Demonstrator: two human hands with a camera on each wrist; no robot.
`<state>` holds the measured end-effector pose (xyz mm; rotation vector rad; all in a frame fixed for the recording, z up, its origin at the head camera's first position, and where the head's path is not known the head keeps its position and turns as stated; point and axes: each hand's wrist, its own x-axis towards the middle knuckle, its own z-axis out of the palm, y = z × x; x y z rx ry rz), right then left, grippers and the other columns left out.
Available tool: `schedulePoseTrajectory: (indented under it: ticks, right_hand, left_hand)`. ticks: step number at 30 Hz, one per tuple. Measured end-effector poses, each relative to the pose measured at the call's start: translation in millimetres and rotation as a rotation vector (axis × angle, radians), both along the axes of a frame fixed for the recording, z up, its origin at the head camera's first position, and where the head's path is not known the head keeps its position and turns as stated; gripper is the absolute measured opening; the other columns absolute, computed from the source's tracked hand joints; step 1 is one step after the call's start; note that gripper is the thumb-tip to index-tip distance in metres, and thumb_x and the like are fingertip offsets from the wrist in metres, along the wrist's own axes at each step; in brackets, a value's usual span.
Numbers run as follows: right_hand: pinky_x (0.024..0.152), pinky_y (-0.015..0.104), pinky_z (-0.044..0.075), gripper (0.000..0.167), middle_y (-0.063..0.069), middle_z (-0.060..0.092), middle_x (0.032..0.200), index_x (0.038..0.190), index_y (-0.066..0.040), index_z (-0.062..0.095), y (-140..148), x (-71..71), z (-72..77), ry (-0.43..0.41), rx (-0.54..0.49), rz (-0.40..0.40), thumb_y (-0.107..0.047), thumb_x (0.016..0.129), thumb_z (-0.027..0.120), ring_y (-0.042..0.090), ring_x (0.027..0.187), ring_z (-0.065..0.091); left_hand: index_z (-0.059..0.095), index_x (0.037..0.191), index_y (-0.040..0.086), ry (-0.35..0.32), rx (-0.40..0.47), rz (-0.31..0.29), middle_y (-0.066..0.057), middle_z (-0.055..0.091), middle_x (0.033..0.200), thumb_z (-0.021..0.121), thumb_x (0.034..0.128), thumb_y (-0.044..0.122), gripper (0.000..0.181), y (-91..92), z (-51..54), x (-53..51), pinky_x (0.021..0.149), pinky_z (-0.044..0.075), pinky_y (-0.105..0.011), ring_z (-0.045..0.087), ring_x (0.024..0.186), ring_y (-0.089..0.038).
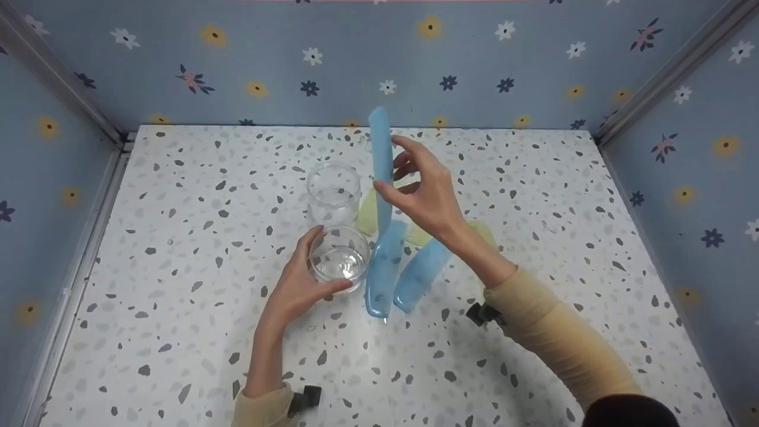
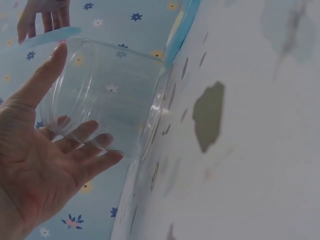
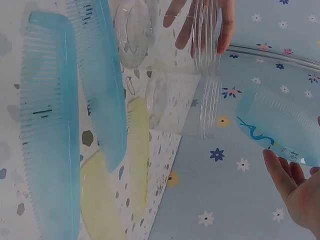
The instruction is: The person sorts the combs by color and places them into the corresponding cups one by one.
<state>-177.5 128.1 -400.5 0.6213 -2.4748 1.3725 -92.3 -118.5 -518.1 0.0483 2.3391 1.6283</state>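
Observation:
My left hand (image 1: 296, 284) curls its fingers and thumb round a clear open-topped jar (image 1: 339, 258) standing on the table. A second clear jar (image 1: 333, 193) stands just behind it. My right hand (image 1: 430, 193) pinches a blue comb (image 1: 381, 154), raised above the table to the right of the jars; the right wrist view shows a drawing on this comb (image 3: 270, 132). Two more blue combs (image 1: 382, 279) (image 1: 422, 276) lie right of the near jar. Yellow-green combs (image 3: 138, 160) lie beyond them, partly hidden by my right hand and arm.
The speckled white table (image 1: 178, 267) is enclosed by flowered blue panels (image 1: 356, 65) at the back and both sides. Metal rails (image 1: 62, 77) run along the corners. Dark wrist-mounted pieces (image 1: 305, 398) show at both sleeves.

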Motion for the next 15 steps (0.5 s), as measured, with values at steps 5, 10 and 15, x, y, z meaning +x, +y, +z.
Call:
schedulePoseTrajectory:
  ticks: [5, 10, 15]
  right_hand:
    - [0.076, 0.028, 0.066, 0.070, 0.008, 0.068, 0.106, 0.151, -0.013, 0.049, -14.3, 6.1, -1.2, -0.020, 0.015, 0.014, -0.029, 0.090, 0.079, 0.013, 0.092, 0.071]
    - [0.076, 0.035, 0.067, 0.071, 0.010, 0.067, 0.106, 0.151, -0.009, 0.049, -25.5, 9.3, -5.6, -0.006, 0.009, 0.060, -0.026, 0.089, 0.080, 0.016, 0.092, 0.071]
    - [0.075, 0.032, 0.066, 0.071, 0.010, 0.065, 0.109, 0.151, -0.008, 0.048, -33.6, 13.4, -11.4, -0.003, 0.009, 0.106, -0.027, 0.090, 0.079, 0.017, 0.095, 0.071]
  left_hand:
    - [0.019, 0.163, 0.033, -0.006, -0.011, 0.004, -0.001, 0.023, 0.172, 0.093, 0.0738, 0.038, 0.116, -0.6, -1.0, -0.2, 0.119, 0.042, -0.053, 0.032, 0.154, -0.033]
    - [0.020, 0.162, 0.033, 0.003, -0.013, 0.003, 0.001, 0.026, 0.172, 0.093, 0.0737, 0.040, 0.115, -1.6, -1.6, 0.5, 0.126, 0.031, -0.056, 0.027, 0.157, -0.030]
    - [0.020, 0.162, 0.033, 0.011, -0.008, -0.001, 0.003, 0.029, 0.171, 0.092, 0.0737, 0.042, 0.115, -1.7, -1.9, 1.1, 0.129, 0.025, -0.057, 0.024, 0.160, -0.028]
